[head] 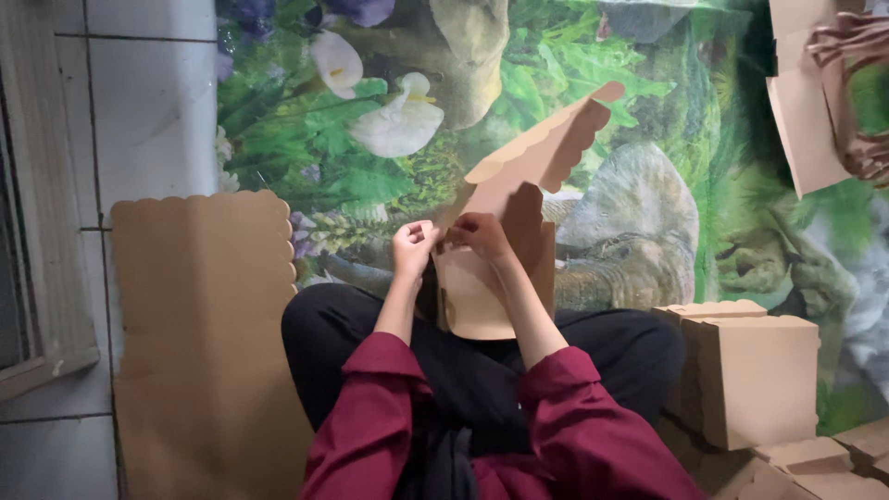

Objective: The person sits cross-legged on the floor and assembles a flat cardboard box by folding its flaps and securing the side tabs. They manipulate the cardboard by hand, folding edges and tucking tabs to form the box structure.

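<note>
The half-folded box [505,231] between the hands is matt brown cardboard, smooth-faced, with a scalloped cut edge. The flat sheets [199,315] stacked on the floor and the finished boxes [750,370] are the same dull kraft board (no gloss on any of it). The mat [648,139] underneath is printed with foliage and flowers and has a slight plastic-like sheen. The floor tiles [148,102] are pale and glazed. The sleeves [593,435] are soft maroon cloth, the trousers [463,361] matt black fabric.

Flat scalloped cardboard sheet [199,306] at left; folded boxes [755,375] at right; flowered mat [648,185] beneath.
</note>
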